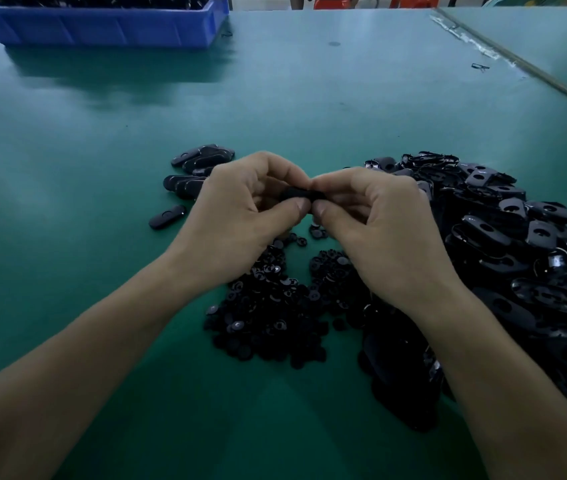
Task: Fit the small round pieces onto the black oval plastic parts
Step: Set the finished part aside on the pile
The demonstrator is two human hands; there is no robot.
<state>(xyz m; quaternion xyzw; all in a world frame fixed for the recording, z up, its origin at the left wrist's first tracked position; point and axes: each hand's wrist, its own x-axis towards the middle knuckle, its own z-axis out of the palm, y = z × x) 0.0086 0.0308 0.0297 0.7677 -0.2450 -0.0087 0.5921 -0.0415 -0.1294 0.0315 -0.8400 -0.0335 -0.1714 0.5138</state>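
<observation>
**Both your hands hold one black oval**

Head view: Your left hand [240, 209] and your right hand [379, 230] meet in the middle, just above the table [310, 98]. The fingers and thumbs of both hands are curled in. They pinch one oval [301, 195] between them, one hand at each end. Your thumbs are side by side at its near edge. Most of the oval is hidden by your fingers, so you cannot tell if a round piece is on it.

The round pieces [275, 306] lie in a heap on the table, right under your wrists. The big pile [517, 254] of ovals sits on your right, touching the heap. Many of these ovals show a round hole.

A small group [199, 168] of ovals lies on the table behind your left hand. A lone oval [167, 216] lies near it, to the left.

Far back on the left is a blue bin [102, 26] with dark parts in it.
</observation>
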